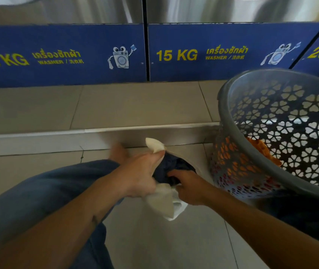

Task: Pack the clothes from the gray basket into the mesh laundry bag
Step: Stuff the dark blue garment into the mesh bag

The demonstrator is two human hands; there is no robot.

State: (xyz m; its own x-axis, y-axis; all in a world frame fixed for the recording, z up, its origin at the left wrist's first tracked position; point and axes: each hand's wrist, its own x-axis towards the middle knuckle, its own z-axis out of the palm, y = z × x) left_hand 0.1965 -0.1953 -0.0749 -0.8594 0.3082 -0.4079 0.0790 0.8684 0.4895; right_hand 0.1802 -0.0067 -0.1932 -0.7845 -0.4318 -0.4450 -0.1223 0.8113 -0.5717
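**Gripping the bag mouth while a dark garment goes in**

Pinching the pale rim of the mesh laundry bag (166,200), our left hand (141,177) has its grip closed on the fabric and holds the mouth up and open. Our right hand (189,188) is curled around a dark blue garment (171,165) at the opening, its grip closed on the cloth and on the bag's near edge beside it. The bag sits low on the tiled floor (174,239), between our bent knee in jeans (44,191) and the gray basket (283,133).

We judge this to be the stuffing step: one garment is partly inside, not yet pushed down. Next we would need to press it deeper, free the right hand, and reach over to the basket for more.

The bag looks soft, off-white and crumpled, its shape held only by our fingers. The basket, tilted toward us just right of the bag, has flower-shaped cutouts; orange cloth (259,150) and something reddish show through them, so clothes remain. Behind runs a raised step, with blue washer panels (63,55) along its far edge.
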